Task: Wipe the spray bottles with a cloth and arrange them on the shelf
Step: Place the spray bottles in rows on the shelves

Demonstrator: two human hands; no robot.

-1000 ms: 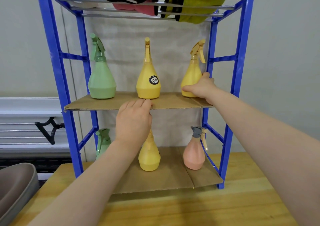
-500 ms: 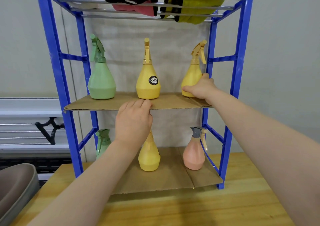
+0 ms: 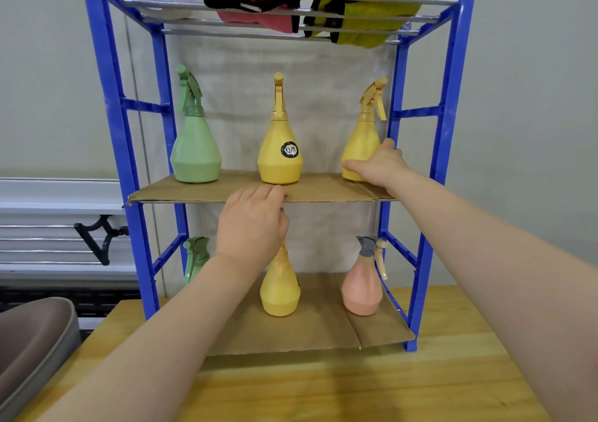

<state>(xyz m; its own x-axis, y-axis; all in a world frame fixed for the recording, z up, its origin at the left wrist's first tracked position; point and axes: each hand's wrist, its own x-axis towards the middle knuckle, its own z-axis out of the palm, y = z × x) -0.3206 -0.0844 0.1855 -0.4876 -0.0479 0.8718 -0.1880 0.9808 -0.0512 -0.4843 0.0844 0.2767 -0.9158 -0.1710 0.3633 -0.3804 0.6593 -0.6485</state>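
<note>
Almost nothing has changed over the last second: both hands stay where they were, so I judge this a settling of position, not a new step.

The right hand [image 3: 377, 166] keeps its grip on the orange-yellow spray bottle [image 3: 364, 140] at the right end of the middle shelf [image 3: 200, 191]; fingers curl round its lower body, and the bottle stands upright by the right rear post.

The left hand [image 3: 250, 224] remains at the front edge of that cardboard shelf, fingers bent over it, below the labelled yellow bottle [image 3: 280, 152]. I cannot tell whether it pinches the cardboard or merely rests there.

The green bottle [image 3: 195, 149] stands at the left end. No cloth is in either hand; I judge arranging nearly done.
</note>
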